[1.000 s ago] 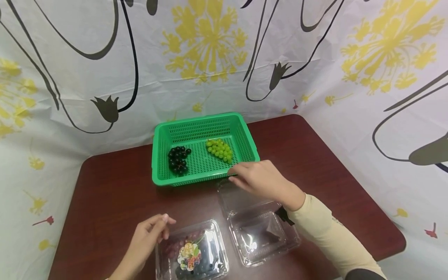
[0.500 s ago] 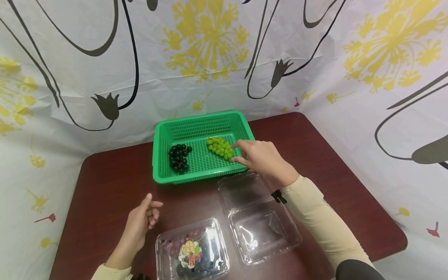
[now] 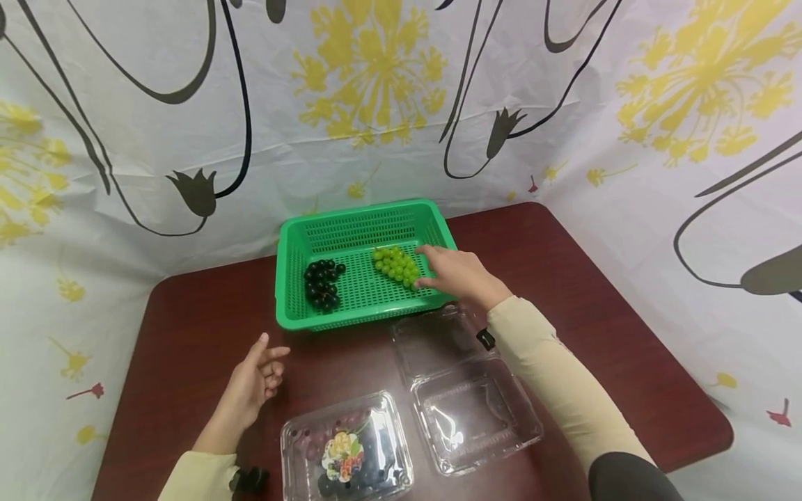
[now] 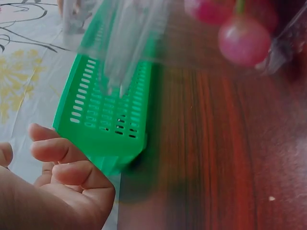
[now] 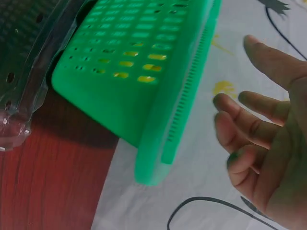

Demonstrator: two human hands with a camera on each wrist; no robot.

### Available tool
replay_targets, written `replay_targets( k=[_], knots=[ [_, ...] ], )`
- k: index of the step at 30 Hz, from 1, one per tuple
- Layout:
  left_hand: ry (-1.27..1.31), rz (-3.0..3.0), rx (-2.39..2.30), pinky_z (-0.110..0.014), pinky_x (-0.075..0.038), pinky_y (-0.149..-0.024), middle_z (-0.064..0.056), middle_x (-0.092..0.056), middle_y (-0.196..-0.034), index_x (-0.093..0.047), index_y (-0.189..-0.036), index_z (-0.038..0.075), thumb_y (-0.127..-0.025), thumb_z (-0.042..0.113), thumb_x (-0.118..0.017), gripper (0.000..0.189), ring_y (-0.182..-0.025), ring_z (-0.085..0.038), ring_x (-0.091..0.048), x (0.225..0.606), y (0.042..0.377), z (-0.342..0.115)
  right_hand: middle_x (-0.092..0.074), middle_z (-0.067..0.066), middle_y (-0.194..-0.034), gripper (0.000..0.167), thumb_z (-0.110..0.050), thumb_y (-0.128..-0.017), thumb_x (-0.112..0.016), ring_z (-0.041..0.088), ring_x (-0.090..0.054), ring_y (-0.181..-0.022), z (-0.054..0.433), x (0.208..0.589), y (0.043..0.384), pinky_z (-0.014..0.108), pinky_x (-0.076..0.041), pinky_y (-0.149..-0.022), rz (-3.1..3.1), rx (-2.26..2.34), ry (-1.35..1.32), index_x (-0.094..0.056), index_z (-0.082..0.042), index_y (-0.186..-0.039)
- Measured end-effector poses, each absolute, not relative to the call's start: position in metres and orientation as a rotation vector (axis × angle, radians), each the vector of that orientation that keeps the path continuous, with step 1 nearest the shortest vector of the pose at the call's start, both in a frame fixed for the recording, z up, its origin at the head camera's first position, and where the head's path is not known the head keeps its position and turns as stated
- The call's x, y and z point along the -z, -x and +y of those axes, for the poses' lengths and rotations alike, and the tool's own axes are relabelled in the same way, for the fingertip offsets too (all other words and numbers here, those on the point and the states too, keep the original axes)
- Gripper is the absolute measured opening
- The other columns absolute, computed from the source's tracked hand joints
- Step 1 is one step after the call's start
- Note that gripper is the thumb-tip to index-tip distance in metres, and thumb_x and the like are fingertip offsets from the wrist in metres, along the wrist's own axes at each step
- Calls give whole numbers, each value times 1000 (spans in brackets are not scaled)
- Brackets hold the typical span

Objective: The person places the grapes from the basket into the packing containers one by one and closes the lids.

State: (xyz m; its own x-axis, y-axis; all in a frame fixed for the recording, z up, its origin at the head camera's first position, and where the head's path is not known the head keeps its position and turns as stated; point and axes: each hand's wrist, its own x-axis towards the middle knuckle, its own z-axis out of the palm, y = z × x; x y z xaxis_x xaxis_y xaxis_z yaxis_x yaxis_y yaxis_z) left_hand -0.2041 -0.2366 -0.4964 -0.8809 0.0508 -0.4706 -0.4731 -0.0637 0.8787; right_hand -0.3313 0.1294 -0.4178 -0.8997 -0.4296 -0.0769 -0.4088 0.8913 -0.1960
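Inside a green slotted basket [image 3: 370, 316] lie a bunch of green grapes [image 3: 396, 266] and a bunch of black grapes [image 3: 322, 285]. My right hand [image 3: 462, 273] hovers over the basket's near right corner, thumb and fingers spread beside the green grapes; it holds nothing. To the left, my left hand [image 3: 250, 383] hangs above the table with loosely curled fingers and nothing in them. Between the hands, an empty clear clamshell box [image 3: 466, 417] lies opened flat. A closed clamshell box [image 3: 347, 445] with a fruit sticker holds red and dark grapes.
The dark red wooden table [image 3: 194, 327] carries everything, with the basket at its back near a patterned cloth [image 3: 351, 83]. The opened clamshell's lid [image 3: 432, 341] lies just in front of the basket.
My right hand has moved forward and up from the opened clamshell's lid to the basket's right side, its fingers spreading. The left hand has drawn left, away from the closed clamshell.
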Motion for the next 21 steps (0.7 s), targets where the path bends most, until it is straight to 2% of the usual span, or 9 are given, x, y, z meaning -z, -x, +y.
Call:
replay_targets(
  k=[3, 5, 11, 15, 18, 21],
  knots=[
    [465, 1862, -2001, -21, -32, -55, 10, -47, -65, -63, -93, 27, -99, 59, -34, 44, -56, -5, -39, 497, 209, -237, -50, 6, -144, 73, -50, -88, -65, 22, -57, -122, 127, 421, 341, 46, -52, -84, 2862, 220, 612, -37, -16, -147],
    [478, 1860, -1999, -21, -32, -54, 10, -47, -64, -63, -93, 26, -99, 59, -36, 43, -55, -5, -39, 496, 211, -237, -45, 8, -148, 74, -49, -89, -65, 25, -50, -131, 124, 423, 345, 49, -51, -90, 2822, 190, 596, -36, -15, -148],
    [505, 1862, -1991, -20, -32, -54, 10, -47, -64, -64, -97, 23, -97, 59, -41, 43, -55, -5, -39, 500, 217, -236, -37, 11, -154, 80, -50, -89, -64, 28, -40, -139, 116, 432, 357, 51, -46, -99, 2725, 78, 540, -29, -15, -151],
    [522, 1848, -1994, -20, -32, -53, 10, -48, -64, -65, -95, 23, -97, 58, -43, 42, -55, -5, -39, 503, 221, -236, -32, 13, -156, 84, -49, -89, -64, 30, -34, -143, 112, 437, 365, 53, -38, -107, 2665, 38, 496, -23, -13, -153],
    [512, 1834, -2007, -19, -32, -53, 10, -48, -64, -65, -95, 22, -98, 56, -43, 41, -55, -5, -39, 503, 224, -235, -33, 14, -155, 83, -49, -91, -62, 32, -33, -143, 109, 442, 370, 53, -37, -108, 2642, 50, 461, -22, -11, -153],
    [504, 1821, -2026, -19, -32, -52, 10, -47, -64, -66, -93, 23, -98, 55, -42, 40, -54, -4, -39, 503, 226, -234, -35, 15, -154, 82, -50, -92, -59, 33, -35, -141, 107, 446, 375, 53, -40, -104, 2630, 51, 444, -22, -10, -153]
  ],
)
